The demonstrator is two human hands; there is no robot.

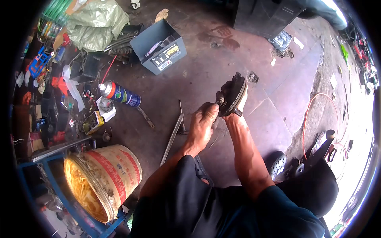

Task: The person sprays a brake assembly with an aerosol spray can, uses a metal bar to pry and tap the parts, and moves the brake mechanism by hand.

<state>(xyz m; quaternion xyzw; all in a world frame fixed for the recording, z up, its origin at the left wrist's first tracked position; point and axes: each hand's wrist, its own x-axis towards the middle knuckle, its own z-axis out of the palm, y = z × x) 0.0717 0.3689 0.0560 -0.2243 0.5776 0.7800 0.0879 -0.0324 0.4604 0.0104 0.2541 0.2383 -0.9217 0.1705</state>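
Note:
A dark, greasy metal part [232, 93], with a thick curved plate and a short stub at its lower end, is held in front of me above the floor. My right hand [243, 101] supports it from behind, and most of those fingers are hidden by it. At its left lower edge my left hand [204, 121] is closed, with the thumb pressed against the part's side. What lies under the left fingers is hard to see. A spray can [120, 94] with a blue and orange label lies on the floor to the left.
A grey open box [160, 49] stands ahead. To the left are a stained bucket [123, 166] on a blue frame [53, 186], a metal lever [172, 139] and piled tools. A black bin [264, 18] is at the back; a thin orange hose [307, 119] curls at right.

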